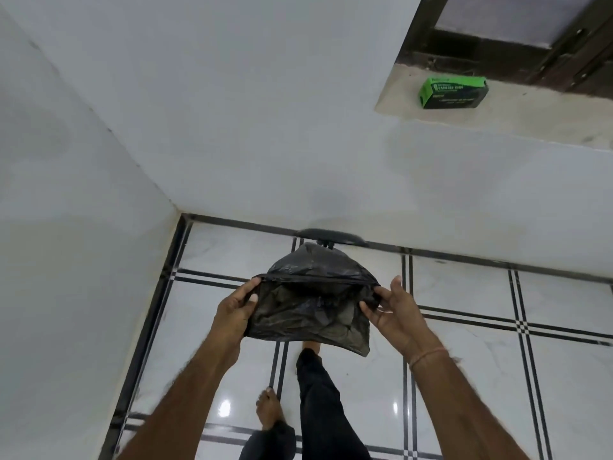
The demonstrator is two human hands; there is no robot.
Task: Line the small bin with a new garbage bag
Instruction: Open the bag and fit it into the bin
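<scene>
A black garbage bag (315, 305) hangs stretched between both hands above the floor, its mouth pulled into a taut line. My left hand (236, 308) pinches the bag's left edge. My right hand (394, 310) pinches its right edge. Behind the bag, against the wall, a dark raised lid (331, 235) shows; the small bin below it is hidden by the bag.
A green box of garbage bags (452, 92) lies on a stone window sill (530, 111) at the upper right. White walls meet in a corner at the left. The glossy white tiled floor (481, 376) has black stripes. My legs and bare feet (270, 408) stand below the bag.
</scene>
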